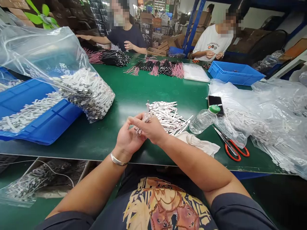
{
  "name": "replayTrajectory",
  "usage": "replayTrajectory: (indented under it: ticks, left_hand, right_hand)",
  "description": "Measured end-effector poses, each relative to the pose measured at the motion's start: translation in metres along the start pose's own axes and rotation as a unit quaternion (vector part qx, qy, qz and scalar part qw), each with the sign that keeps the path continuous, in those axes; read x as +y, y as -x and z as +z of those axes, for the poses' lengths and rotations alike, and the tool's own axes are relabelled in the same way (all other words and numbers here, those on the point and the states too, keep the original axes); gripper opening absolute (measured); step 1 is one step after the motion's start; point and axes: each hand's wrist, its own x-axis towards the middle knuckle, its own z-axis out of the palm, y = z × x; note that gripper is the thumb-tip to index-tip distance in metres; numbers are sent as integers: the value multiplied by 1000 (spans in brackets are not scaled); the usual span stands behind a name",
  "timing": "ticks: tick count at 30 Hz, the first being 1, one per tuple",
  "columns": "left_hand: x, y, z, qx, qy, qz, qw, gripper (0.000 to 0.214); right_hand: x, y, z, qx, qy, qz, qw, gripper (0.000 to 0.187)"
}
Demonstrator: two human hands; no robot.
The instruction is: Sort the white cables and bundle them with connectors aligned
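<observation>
Watching from my remote screen, I saw the left hand [128, 137] and right hand [150, 126] come together, apparently clamped on a small white strip [145, 118], just beside the pile of strips [165, 116].

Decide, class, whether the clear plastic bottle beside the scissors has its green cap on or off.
On: the green cap sits on the neck of the clear plastic bottle, which lies on its side.

A dark printed T-shirt [165, 204] and silver bangle [117, 159].
</observation>
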Motion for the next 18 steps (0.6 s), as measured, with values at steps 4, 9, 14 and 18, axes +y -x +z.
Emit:
replayTrajectory:
  ticks: [4,9,14,18]
  left_hand:
    - [-4,-5,3,65,106,-4,992,40]
    - [-5,6,4,115,238,-32,964,51]
    - [-3,17,-16,194,166,184,949,51]
    - [9,25,-30,135,37,289,947,57]
  right_hand:
    - [22,3,11,3,-43,-1,999,28]
    - [37,6,7,2,48,-52,997,34]
    - [51,4,-8,-98,240,-80,963,28]
    - [47,8,-13,-151,250,-46,955,28]
